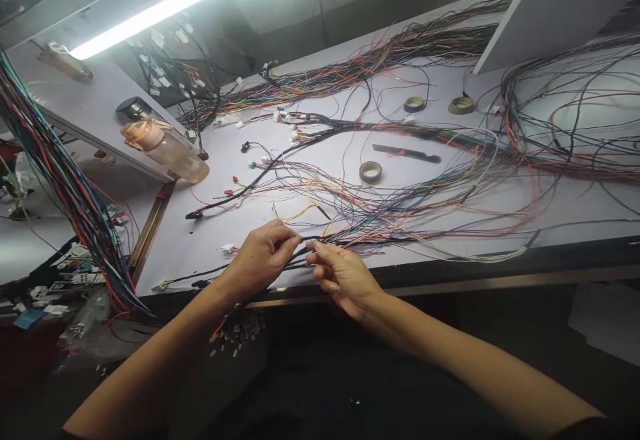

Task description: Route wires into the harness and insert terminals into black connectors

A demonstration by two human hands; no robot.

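Near the table's front edge, a wire harness [345, 235] runs left to right beneath my hands. My left hand [265, 253] is closed on it, thumb and forefinger pinched together. Just to the right, my right hand [345, 277] pinches the same bundle with thumb and forefinger, its other fingers curled. Only a small gap parts the fingertips, and what lies right under them is partly hidden. Black-sleeved branches come out left of my hands, towards a white connector [229, 249] and a pale connector [161, 285]. A yellow wire [295, 217] loops just above my fingers.
Behind the harness lie tape rolls [371, 172] and a dark blade-like tool [407, 153]. A bottle [167, 150] lies tilted at the left. Thick wire bundles [350, 70] cross the back, and more wires [65, 180] hang at the left. A white panel [545, 20] stands at the right.
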